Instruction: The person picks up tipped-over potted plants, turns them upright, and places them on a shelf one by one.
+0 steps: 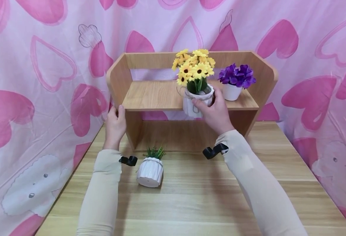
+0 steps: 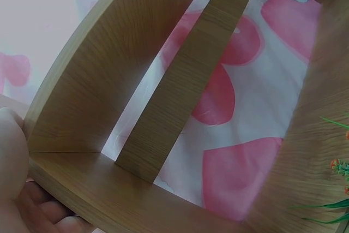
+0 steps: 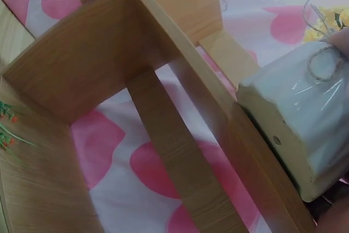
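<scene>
While right hand (image 1: 215,109) wraps fingers round white ribbed pot of yellow flowers (image 1: 197,100) at wooden shelf (image 1: 158,95) front edge, pot overhangs; may tip off; left hand (image 1: 115,123) fingers curl on shelf side panel.

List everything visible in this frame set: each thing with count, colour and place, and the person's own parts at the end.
wooden shelf: 1, light brown, at the back of the table, against the curtain
yellow flower pot: 1, white pot with yellow flowers, at the shelf board's front edge, in the right hand
purple flower pot: 1, white pot with purple flowers, on the shelf board, right end
green plant pot: 1, white ribbed pot with green leaves, lying tipped on the table below the shelf
table: 1, light wood, under everything
curtain: 1, pale pink with darker pink hearts, behind and at both sides
left hand: 1, holds the shelf's left side panel
right hand: 1, grips the yellow flower pot
</scene>
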Motion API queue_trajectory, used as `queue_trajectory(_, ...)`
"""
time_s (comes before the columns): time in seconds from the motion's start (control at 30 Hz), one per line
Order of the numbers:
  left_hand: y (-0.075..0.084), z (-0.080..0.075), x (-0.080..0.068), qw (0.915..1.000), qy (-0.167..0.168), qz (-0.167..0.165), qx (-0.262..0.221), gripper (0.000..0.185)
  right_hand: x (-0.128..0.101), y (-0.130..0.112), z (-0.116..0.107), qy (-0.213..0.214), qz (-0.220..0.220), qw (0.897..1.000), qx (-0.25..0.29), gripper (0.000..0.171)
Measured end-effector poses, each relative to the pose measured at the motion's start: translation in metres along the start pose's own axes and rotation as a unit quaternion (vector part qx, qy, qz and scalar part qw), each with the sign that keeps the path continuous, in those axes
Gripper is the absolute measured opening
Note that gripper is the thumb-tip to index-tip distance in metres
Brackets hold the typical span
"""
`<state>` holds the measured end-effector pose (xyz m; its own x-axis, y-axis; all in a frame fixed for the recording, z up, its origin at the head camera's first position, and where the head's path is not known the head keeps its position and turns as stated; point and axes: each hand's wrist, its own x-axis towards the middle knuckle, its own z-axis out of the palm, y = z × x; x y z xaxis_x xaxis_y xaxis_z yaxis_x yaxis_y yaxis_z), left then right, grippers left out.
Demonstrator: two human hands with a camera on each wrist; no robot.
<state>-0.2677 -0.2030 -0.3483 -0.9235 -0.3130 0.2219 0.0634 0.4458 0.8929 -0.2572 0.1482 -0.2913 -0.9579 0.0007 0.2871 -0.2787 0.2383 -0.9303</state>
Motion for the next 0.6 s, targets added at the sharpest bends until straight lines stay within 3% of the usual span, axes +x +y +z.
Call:
queue_trajectory(0.13,0.001,-0.001,0.0,1.0,0.002,-0.001,0.001,0.068,0.008,-0.003,-0.001,-0.014,0.005,1.0,-0.015,0.079)
queue_trajectory(0.37,0.002,-0.002,0.001,0.9999,0.003,-0.008,0.006,0.068,0.029,-0.007,-0.003,-0.04,-0.028,0.997,-0.051,0.071)
queue_trajectory(0.6,0.003,0.0,-0.001,0.9999,-0.003,-0.015,0.0,0.067,0.041,-0.012,-0.003,-0.045,0.015,0.996,-0.079,0.077)
